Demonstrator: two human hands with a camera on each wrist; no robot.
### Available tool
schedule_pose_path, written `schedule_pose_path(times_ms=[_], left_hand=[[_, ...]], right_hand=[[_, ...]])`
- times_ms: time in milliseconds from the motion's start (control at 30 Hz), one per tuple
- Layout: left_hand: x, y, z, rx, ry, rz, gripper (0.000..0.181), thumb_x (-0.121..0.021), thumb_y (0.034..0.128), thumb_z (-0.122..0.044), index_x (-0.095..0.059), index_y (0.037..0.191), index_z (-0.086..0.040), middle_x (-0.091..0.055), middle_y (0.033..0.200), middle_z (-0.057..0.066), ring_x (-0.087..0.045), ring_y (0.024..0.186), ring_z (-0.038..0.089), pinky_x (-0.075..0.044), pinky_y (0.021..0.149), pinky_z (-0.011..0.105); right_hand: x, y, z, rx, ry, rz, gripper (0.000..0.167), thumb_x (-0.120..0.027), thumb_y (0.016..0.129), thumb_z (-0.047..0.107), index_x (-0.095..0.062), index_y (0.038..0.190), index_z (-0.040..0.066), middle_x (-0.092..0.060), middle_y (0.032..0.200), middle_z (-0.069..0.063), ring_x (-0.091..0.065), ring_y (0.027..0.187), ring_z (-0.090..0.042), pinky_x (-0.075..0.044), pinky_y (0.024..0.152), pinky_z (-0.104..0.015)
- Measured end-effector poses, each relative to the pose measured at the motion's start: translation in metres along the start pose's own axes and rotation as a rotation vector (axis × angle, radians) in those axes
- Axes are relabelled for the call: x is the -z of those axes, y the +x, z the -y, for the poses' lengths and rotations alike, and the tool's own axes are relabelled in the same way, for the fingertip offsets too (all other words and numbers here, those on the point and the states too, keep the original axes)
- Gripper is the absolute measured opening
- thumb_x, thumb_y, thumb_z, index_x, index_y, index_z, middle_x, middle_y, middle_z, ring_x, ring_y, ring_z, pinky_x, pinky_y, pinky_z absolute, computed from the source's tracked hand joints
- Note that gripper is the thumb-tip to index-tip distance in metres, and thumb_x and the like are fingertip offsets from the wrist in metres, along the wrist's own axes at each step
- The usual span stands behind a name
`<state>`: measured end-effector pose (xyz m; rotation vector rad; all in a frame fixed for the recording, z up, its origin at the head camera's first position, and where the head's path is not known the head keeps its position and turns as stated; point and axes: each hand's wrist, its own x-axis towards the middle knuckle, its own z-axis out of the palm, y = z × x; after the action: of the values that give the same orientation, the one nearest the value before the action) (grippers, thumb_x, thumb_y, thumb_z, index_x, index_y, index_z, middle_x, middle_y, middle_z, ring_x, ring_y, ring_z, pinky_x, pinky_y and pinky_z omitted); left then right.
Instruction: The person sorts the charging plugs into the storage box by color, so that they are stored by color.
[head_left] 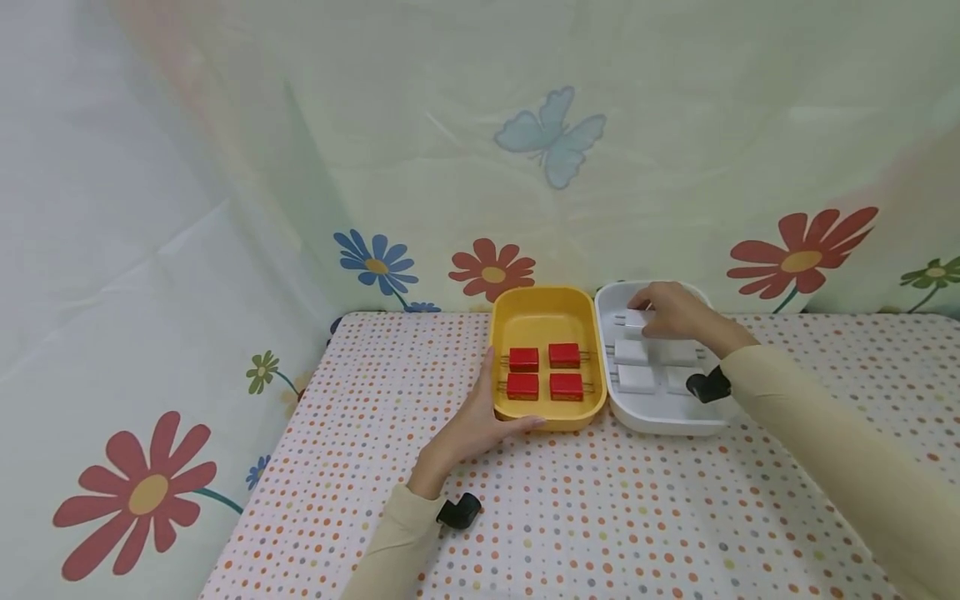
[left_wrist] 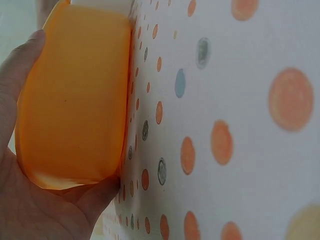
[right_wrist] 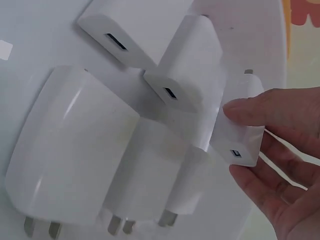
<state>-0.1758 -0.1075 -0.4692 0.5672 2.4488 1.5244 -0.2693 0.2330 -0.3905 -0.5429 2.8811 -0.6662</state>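
My left hand (head_left: 476, 425) rests against the near left corner of a yellow tray (head_left: 540, 321). Its fingers lie straight along the left wall and the thumb stretches across the front. Several red plug chargers (head_left: 565, 387) lie in that tray with their prongs pointing sideways. Over the white tray (head_left: 667, 427) on the right, my right hand (head_left: 675, 310) pinches a white USB charger (right_wrist: 240, 135) between thumb and fingers, near the tray's far side. More white chargers (head_left: 636, 379) lie in the white tray, partly covered by the wrist camera in the head view.
Both trays stand side by side on a dotted tablecloth (head_left: 570, 500). A hanging cloth with a butterfly (head_left: 553, 137) and flowers (head_left: 492, 271) rises behind them. A black wrist camera (head_left: 459, 511) sits on the left forearm, another (head_left: 708, 385) on the right.
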Motion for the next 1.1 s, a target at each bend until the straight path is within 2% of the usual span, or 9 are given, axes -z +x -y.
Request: schedule_pose_path(times_ms=[233,400,533,700,933,1100], left_hand=[[0.003,0.003,0.0,-0.018,0.0,-0.001,0.128,-0.088,0.0868,-0.036,0.01,0.168,-0.022,-0.017,0.173,0.006,-0.025,0.155,0.023,-0.026,0.124,0.052],[0.002,0.002,-0.002,0.017,0.012,-0.003,0.129,-0.087,0.0864,-0.04,0.011,0.168,-0.022,-0.017,0.173,0.005,-0.024,0.155,0.021,-0.027,0.123,0.054],[0.003,0.002,-0.004,0.008,0.015,-0.001,0.13,-0.088,0.0862,-0.039,0.012,0.168,-0.022,-0.017,0.173,0.005,-0.025,0.155,0.021,-0.027,0.123,0.054],[0.003,0.003,-0.003,-0.019,0.005,-0.001,0.129,-0.088,0.0861,-0.038,0.011,0.168,-0.022,-0.019,0.172,0.005,-0.026,0.155,0.02,-0.028,0.123,0.054],[0.002,0.0,0.0,0.014,0.019,0.001,0.13,-0.088,0.0857,-0.04,0.011,0.168,-0.022,-0.018,0.173,0.005,-0.024,0.155,0.02,-0.028,0.123,0.053],[0.003,-0.001,0.003,0.014,0.018,0.007,0.129,-0.087,0.0864,-0.04,0.011,0.168,-0.022,-0.016,0.173,0.006,-0.024,0.156,0.021,-0.027,0.124,0.053]], right_hand=[[-0.007,0.019,-0.006,0.038,0.058,-0.005,0.041,-0.073,0.08,-0.016,-0.063,0.119,-0.022,-0.065,0.115,-0.038,-0.061,0.109,-0.05,-0.047,0.103,-0.064],[-0.013,0.026,-0.015,0.098,0.053,-0.039,0.04,-0.074,0.073,-0.018,-0.065,0.112,-0.023,-0.067,0.108,-0.038,-0.063,0.104,-0.052,-0.048,0.1,-0.064],[-0.015,0.03,-0.018,0.124,0.048,-0.048,0.038,-0.075,0.072,-0.017,-0.067,0.108,-0.021,-0.068,0.106,-0.037,-0.064,0.101,-0.05,-0.049,0.099,-0.064],[-0.017,0.034,-0.016,0.106,0.061,-0.044,0.035,-0.076,0.072,-0.016,-0.069,0.107,-0.018,-0.069,0.105,-0.035,-0.064,0.1,-0.047,-0.049,0.099,-0.064],[-0.025,0.034,-0.017,0.064,0.098,-0.034,0.035,-0.077,0.073,-0.016,-0.068,0.108,-0.018,-0.068,0.105,-0.035,-0.063,0.099,-0.046,-0.049,0.099,-0.063],[-0.027,0.033,-0.016,0.066,0.093,-0.033,0.038,-0.076,0.075,-0.015,-0.067,0.111,-0.018,-0.068,0.107,-0.035,-0.063,0.102,-0.048,-0.049,0.099,-0.064]])
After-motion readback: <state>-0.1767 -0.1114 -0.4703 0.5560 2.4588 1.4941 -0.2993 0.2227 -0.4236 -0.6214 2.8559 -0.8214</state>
